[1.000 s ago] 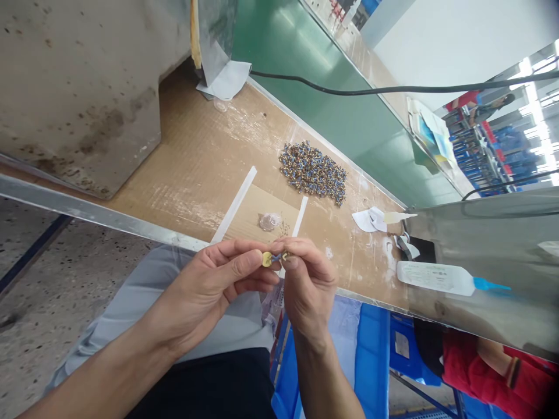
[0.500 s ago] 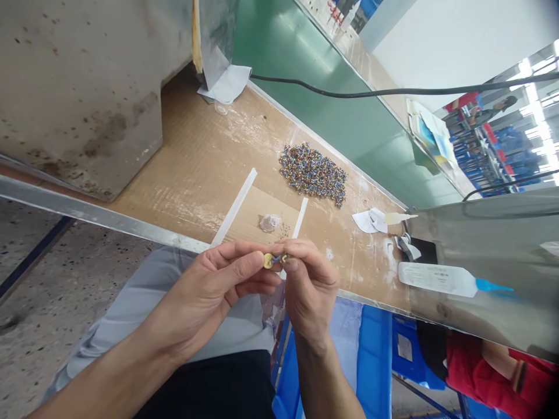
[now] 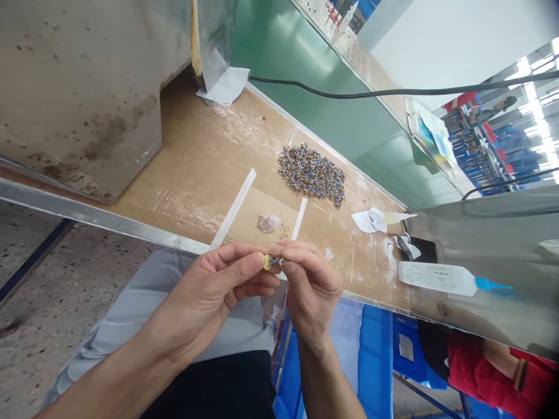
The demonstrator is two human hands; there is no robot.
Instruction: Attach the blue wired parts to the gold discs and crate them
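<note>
Through the head camera I see a small yellow-and-blue piece [image 3: 274, 261] held up at the near edge of the tabletop [image 3: 174, 180], between both hands. My left hand [image 3: 227, 280] has its grip pinching the yellow end; my right hand [image 3: 312, 285] pinches the opposite end, partly hidden. I judge the piece light and rather stiff, easily fumbled, its thin blue middle probably the weakest part, so the two ends look best to hold. Beyond, far right, lies a pile of small pieces [image 3: 312, 176].
</note>
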